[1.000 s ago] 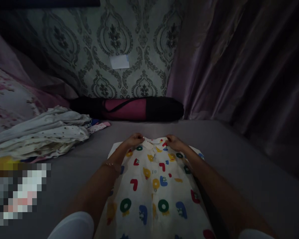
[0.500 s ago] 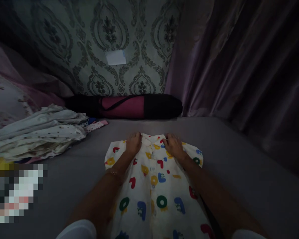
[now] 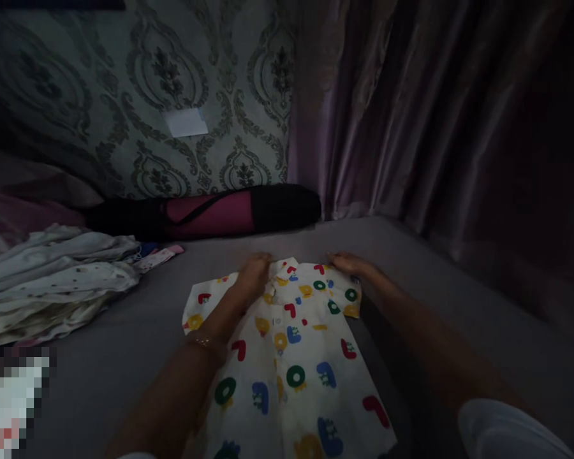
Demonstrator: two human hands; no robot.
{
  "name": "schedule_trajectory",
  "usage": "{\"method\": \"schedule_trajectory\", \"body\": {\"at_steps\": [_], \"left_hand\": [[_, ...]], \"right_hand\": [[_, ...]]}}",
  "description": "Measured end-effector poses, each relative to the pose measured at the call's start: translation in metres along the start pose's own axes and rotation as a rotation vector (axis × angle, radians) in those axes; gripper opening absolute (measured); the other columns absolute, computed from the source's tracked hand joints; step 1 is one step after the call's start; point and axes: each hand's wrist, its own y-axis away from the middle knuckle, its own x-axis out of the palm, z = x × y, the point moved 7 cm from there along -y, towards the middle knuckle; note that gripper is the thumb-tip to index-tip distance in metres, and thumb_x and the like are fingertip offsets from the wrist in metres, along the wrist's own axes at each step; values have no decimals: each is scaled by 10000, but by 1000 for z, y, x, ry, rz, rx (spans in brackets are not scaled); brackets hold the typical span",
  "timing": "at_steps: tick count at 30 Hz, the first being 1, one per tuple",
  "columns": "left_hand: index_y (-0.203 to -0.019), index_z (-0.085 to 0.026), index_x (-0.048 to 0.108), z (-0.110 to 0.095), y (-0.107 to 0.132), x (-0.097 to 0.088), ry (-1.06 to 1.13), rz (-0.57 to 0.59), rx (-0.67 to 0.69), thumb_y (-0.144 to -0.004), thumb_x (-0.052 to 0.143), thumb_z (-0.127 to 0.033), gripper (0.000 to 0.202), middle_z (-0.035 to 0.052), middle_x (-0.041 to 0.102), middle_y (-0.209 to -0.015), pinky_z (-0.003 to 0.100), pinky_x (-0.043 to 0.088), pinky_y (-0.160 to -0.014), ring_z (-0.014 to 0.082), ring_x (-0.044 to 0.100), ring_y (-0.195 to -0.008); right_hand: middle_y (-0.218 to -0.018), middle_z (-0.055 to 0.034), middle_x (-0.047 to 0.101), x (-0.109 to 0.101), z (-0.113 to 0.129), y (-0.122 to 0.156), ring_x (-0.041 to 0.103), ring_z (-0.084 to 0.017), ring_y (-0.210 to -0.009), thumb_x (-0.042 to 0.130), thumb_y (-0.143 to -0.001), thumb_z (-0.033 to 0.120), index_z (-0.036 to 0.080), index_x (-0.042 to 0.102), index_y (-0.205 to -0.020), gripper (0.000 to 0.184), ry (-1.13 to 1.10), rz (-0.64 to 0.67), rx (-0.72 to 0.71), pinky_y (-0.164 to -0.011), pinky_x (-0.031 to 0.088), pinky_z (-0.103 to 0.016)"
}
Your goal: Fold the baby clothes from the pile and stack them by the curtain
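A small white short-sleeved shirt [image 3: 310,347], printed with red, blue, green and yellow shapes, lies front up with its collar away from me. My left hand [image 3: 254,271] is closed at the collar, its fingertips gripping the cloth on the left of the neck. Over on the right shoulder seam, near the top of the sleeve, is my right hand [image 3: 347,262], with thumb and fingers pinched on the fabric edge. A row of buttons runs down the shirt's middle. My left forearm covers part of the shirt's left side.
Grey sheet [image 3: 425,299] spreads under the shirt. A heap of light clothes [image 3: 62,280] lies at the left. Along the patterned wall rests a long black and maroon bag [image 3: 215,213]. Purple curtains [image 3: 363,127] hang at the right.
My right hand has moved from beside the collar outward along the shoulder. My left hand stays at the collar. The view has turned to the right.
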Motion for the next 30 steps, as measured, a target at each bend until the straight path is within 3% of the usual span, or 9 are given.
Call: {"method": "schedule_trajectory", "body": {"at_steps": [3,6,12,17,19,22,25,30], "left_hand": [[-1003,-156,633,-45,-8,18,133,36,178,-903,386,-154,266,109,642,-1016,341,417,-937,210,569,-996],[-1061,-154,618,-70,-8,38,177,17,187,-914,381,-165,279,119,623,-1090,354,425,-957,212,555,-1044],[-1224,-97,548,-73,7,55,132,-101,110,-960,362,-287,375,165,534,-1303,367,352,-1073,235,478,-1224],[-1308,-132,517,-71,10,58,40,-37,63,-974,323,-341,440,140,458,-1435,452,252,-1133,261,390,-1338],[-1338,-156,502,-72,11,59,3,-14,43,-980,290,-347,458,120,431,-1462,465,238,-1136,259,369,-1357],[-1368,-164,482,-73,11,60,-45,3,35,-983,253,-358,488,114,401,-1483,472,236,-1134,264,353,-1370],[-1387,-162,464,-73,11,61,-71,20,32,-983,241,-370,506,117,388,-1490,486,242,-1128,273,340,-1377],[-1392,-174,455,-71,11,63,-76,34,19,-979,240,-379,509,114,367,-1503,486,247,-1125,271,318,-1389]], "right_hand": [[-610,-55,667,4,-22,9,625,-193,-599,555,-816,382,162,669,-642,303,-96,98,74,-541,449,-259],[-606,-39,649,5,-32,20,592,-165,-554,645,-708,282,143,643,-663,146,-244,110,101,-495,416,-233],[-652,-25,624,4,-48,33,574,-135,-570,618,-707,241,163,565,-737,99,-493,-57,129,-511,429,-208],[-761,-36,634,16,-59,36,600,-152,-647,522,-809,285,171,552,-926,165,-603,-278,174,-555,464,-222],[-804,-40,631,18,-59,40,598,-160,-695,465,-854,298,173,547,-982,197,-537,-350,168,-574,454,-224],[-860,-52,638,12,-47,49,597,-173,-793,423,-903,300,184,565,-1020,217,-215,-451,73,-657,438,-235],[-944,-82,645,14,-32,56,612,-183,-843,361,-955,291,194,568,-1059,251,127,-407,37,-706,424,-253],[-1080,-125,615,17,-24,70,656,-202,-859,335,-962,199,184,516,-1134,250,434,-342,185,-728,438,-288]]}}
